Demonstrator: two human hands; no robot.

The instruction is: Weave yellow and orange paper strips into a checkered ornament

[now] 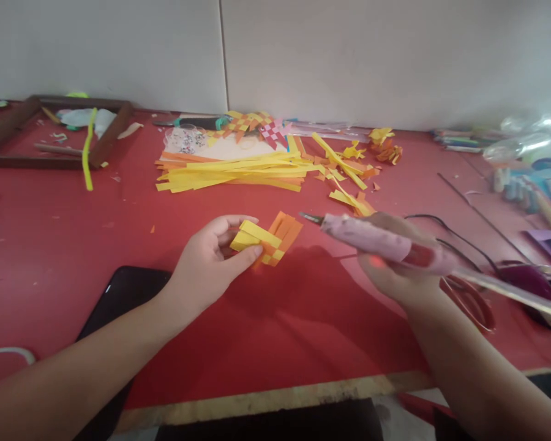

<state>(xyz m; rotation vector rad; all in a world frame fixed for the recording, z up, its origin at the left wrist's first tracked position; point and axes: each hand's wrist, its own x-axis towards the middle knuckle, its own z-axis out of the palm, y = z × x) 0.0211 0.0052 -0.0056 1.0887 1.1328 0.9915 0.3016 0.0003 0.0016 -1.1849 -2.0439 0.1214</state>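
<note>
My left hand [211, 260] pinches a small woven piece of yellow and orange paper strips [269, 239] just above the red table [64, 239]. My right hand [395, 269] grips a pink hot glue gun [376, 239], its metal nozzle pointing left, a short gap from the woven piece. A black cord [434, 222] trails from the gun toward the right.
A pile of yellow and orange paper strips [232, 171] lies behind, with finished woven pieces [257, 125]. Red-handled scissors [471, 303] sit under my right wrist. A dark phone [123, 291] lies by my left forearm. A wooden frame [50, 131] stands far left, clutter far right.
</note>
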